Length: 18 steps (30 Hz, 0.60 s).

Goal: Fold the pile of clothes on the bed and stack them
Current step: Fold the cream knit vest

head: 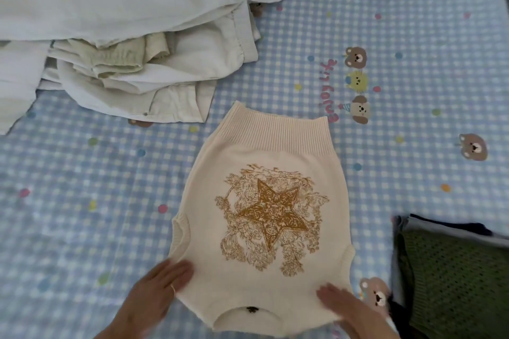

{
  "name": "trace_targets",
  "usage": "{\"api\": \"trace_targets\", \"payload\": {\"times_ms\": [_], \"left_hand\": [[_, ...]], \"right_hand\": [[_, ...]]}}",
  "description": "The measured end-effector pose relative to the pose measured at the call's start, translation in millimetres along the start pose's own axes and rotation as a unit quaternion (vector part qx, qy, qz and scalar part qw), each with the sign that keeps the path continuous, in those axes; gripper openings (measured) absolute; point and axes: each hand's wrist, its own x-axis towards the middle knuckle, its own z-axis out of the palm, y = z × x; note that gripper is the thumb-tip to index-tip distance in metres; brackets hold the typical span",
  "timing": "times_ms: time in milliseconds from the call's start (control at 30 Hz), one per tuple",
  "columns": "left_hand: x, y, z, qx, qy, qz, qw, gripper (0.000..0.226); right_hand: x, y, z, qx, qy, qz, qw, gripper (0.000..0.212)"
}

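Both sets of fingers are lying straight and flat, the left hand [162, 281] and right hand [340, 305] pressing the near shoulders of the cream star-print knit vest [264, 201]. Its long axis is running away from them toward the ribbed hem, with the unfolded white pile [124, 36] beyond-left and the folded stack [451, 278] just right.

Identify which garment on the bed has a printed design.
The cream knit top under both hands: it bears a gold star; the white pile and green mesh stack are plain.

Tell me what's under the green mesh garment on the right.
Under the green mesh garment lie folded layers: a grey-blue edge and a dark piece. How many more is hidden.
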Motion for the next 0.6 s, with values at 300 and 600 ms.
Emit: {"api": "trace_targets", "payload": {"times_ms": [300, 600], "left_hand": [[173, -72, -67, -0.229, 0.07, -0.341, 0.909, 0.009], [292, -148, -38, -0.206, 0.079, -0.348, 0.911, 0.015]], "right_hand": [[76, -61, -136, 0.032, 0.493, -0.043, 0.868, 0.023], [160, -66, -233, 0.018, 0.533, -0.042, 0.845, 0.013]]}}
